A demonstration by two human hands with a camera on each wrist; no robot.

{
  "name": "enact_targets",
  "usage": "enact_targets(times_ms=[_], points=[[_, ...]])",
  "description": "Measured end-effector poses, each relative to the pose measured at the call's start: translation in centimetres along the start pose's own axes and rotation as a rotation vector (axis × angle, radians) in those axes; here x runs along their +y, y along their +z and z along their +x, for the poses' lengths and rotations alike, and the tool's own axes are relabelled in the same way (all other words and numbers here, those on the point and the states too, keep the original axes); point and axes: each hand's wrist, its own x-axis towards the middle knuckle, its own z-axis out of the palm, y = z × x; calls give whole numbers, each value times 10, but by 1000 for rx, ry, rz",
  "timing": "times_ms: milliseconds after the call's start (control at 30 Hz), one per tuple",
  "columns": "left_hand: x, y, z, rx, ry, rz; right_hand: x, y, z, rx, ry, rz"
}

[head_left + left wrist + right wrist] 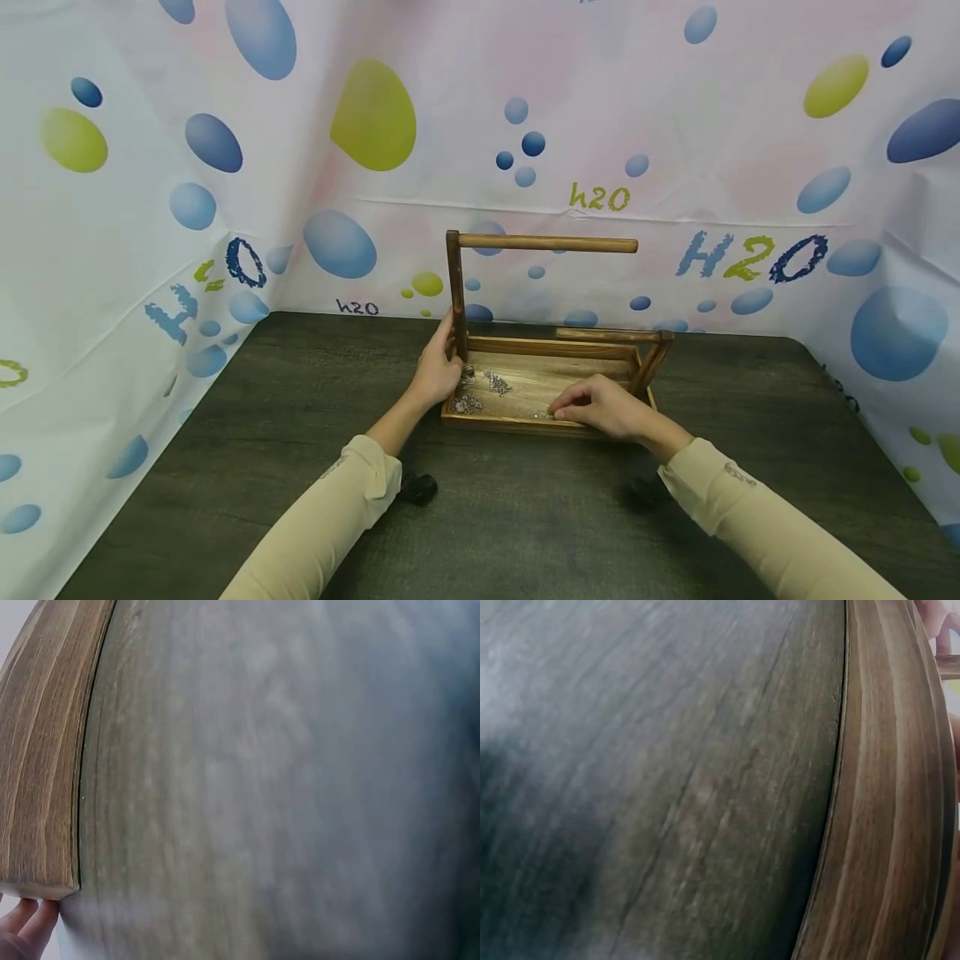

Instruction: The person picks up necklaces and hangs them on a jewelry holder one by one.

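A wooden jewelry stand [517,424] with a shallow tray base and two T-bar posts stands on the table. My left hand [437,367] grips its left end beside the tall post, thumb toward the tray. In the left wrist view, fingertips [37,926] touch the corner of the tray wall [45,765]. My right hand [609,407] reaches over the front rim at the right, thumb and forefinger pinching a tiny shiny piece low in the tray. Silvery chains [497,383] and a small pile of jewelry [468,404] lie in the tray's left part.
The tall upper bar [547,242] extends right from the left post. A lower bar [607,335] extends left from the short right post, behind the right hand. The dark wood-grain table [510,525] meets a printed backdrop [465,83] behind the stand.
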Motion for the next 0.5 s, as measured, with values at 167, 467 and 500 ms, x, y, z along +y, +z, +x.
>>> enact_targets(times_ms=[167,467,500], points=[[1,0,-1,-1,2,5,0,0,3,-13,13,5],[-2,1,0,2,11,3,1,-1,10,-42,-36,-18],[-2,1,0,2,11,2,1,-1,11,-46,-37,-20]])
